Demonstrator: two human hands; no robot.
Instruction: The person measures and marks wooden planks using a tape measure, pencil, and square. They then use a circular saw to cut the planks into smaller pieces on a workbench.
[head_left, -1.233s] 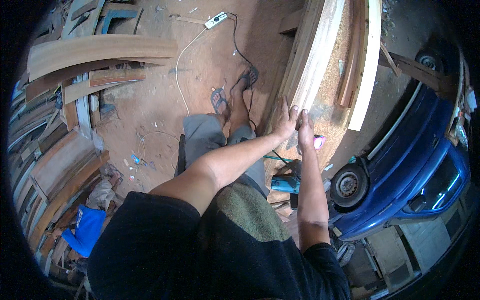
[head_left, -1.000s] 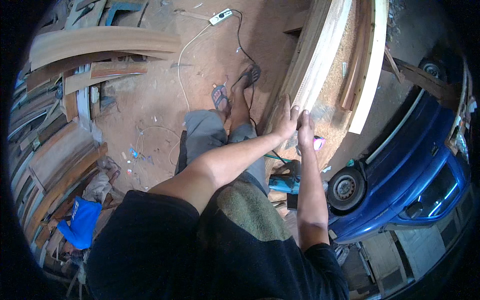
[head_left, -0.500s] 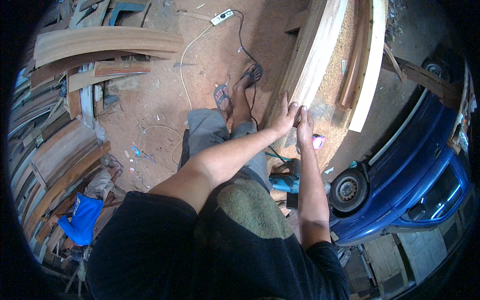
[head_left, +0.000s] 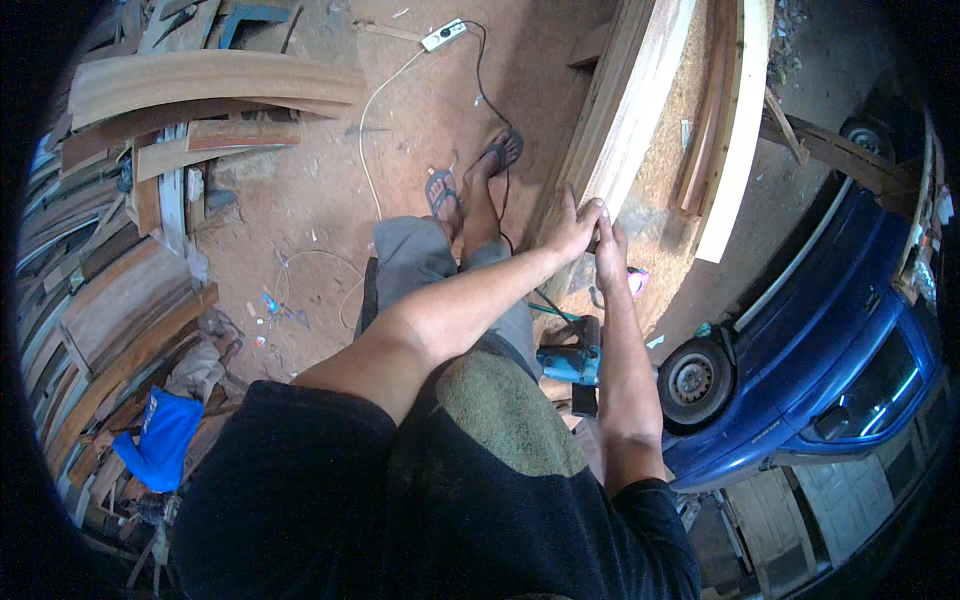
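A long pale wooden board (head_left: 637, 110) runs away from me at the right of centre, with its near end at my hands. My left hand (head_left: 574, 230) is closed on that end, its index finger stretched along the board's left side. Right beside it, nearly touching, my right hand (head_left: 612, 252) is closed on the same end with the thumb on top. The fingers under the board are hidden. A teal power tool (head_left: 570, 365) lies just below my hands, partly behind my right forearm. A small pink and white object (head_left: 637, 282) sits next to my right wrist.
Further boards (head_left: 735, 150) lie on the sawdust-covered bench (head_left: 660, 225). A power strip (head_left: 444, 36) and its cords lie on the dirt floor. Stacked planks (head_left: 210, 90) and a blue bag (head_left: 165, 438) are at the left. A blue car (head_left: 790, 350) stands at the right.
My hands have shifted slightly and the thumbs sit closer together. The board's top face looks paler and a little turned near its end. The power tool has not moved.
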